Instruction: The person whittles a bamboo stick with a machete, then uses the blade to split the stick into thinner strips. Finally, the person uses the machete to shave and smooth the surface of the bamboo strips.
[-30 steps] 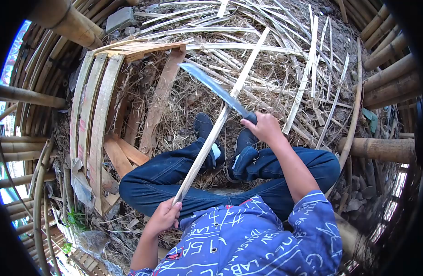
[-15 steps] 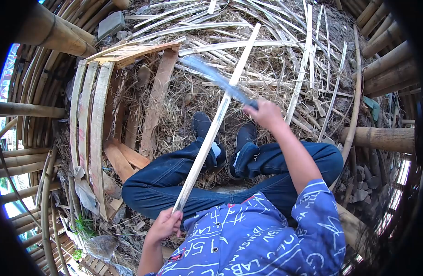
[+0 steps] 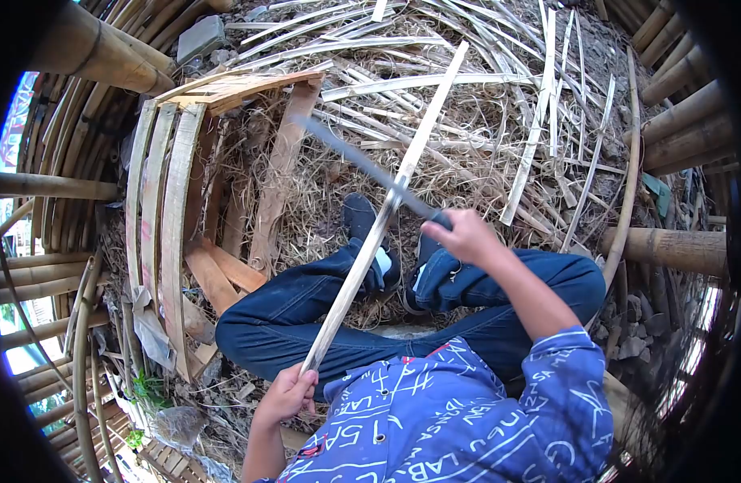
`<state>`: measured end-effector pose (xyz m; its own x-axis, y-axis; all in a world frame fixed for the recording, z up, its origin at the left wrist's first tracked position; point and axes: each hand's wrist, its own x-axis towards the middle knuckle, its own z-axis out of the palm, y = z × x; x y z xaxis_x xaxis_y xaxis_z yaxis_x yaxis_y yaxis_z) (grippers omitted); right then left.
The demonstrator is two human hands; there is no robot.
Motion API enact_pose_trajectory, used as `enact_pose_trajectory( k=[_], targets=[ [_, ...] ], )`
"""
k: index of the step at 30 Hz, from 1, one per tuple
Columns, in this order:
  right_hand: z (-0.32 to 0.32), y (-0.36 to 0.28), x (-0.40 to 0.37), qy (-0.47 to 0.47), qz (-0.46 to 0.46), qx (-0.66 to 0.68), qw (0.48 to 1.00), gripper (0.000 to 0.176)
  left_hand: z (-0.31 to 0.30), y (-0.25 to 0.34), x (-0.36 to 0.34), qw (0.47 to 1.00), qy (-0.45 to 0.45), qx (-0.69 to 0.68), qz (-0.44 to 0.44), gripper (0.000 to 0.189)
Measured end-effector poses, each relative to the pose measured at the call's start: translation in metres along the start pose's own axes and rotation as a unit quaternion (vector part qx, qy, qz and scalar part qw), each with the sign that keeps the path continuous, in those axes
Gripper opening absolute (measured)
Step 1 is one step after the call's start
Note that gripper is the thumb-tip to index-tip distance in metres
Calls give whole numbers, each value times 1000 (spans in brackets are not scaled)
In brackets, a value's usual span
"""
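My left hand [image 3: 288, 391] is closed around the lower end of a long pale bamboo strip [image 3: 356, 278], near my left hip. The strip slants up and away across my lap and past my feet. In my right hand [image 3: 467, 237] is the dark handle of a long-bladed knife [image 3: 350, 159], with my fingers wrapped round it. Its grey blade, slightly blurred, points to the upper left and crosses the strip around its middle. A dark mark shows on the strip just below this crossing.
A wooden slatted crate [image 3: 177, 217] lies to my left. Several bamboo strips [image 3: 534, 129] and thin shavings cover the ground ahead. Thick bamboo poles [image 3: 668, 247] stand at both sides. A grey block [image 3: 201, 38] lies at the far left.
My right hand has brought the knife down along the strip, toward my body. My left hand keeps its hold on the strip's lower end. The whole view has shifted slightly.
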<state>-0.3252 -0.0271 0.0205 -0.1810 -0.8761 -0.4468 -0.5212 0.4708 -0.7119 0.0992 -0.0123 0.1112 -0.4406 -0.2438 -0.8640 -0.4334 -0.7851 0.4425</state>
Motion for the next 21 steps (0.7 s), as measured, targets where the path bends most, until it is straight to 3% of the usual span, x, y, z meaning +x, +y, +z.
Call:
enact_pose_trajectory(
  k=[3,5,9,11,14,16,18,21],
  targets=[
    [18,-7,-1,-23,-18,-76,997,58,14,8,-1,988,72,128,36,23],
    [17,-5,9,10,-21,-115,993,61,19,9,-2,965,137,215,59,22],
    [-18,17,40,72,42,-153,985,62,25,9,-14,946,149,276,78,21],
    [-43,35,57,55,95,-154,982,62,25,10,-18,944,152,281,80,20],
    [-62,50,72,129,99,-183,970,62,25,11,-20,939,168,290,78,19],
    [-62,47,73,127,92,-178,971,62,25,13,-20,935,177,296,77,19],
    [-56,44,66,112,77,-142,980,62,21,14,-20,881,210,407,116,18],
    [-38,8,28,54,27,-105,993,61,27,23,-18,848,232,454,146,19]
  ],
)
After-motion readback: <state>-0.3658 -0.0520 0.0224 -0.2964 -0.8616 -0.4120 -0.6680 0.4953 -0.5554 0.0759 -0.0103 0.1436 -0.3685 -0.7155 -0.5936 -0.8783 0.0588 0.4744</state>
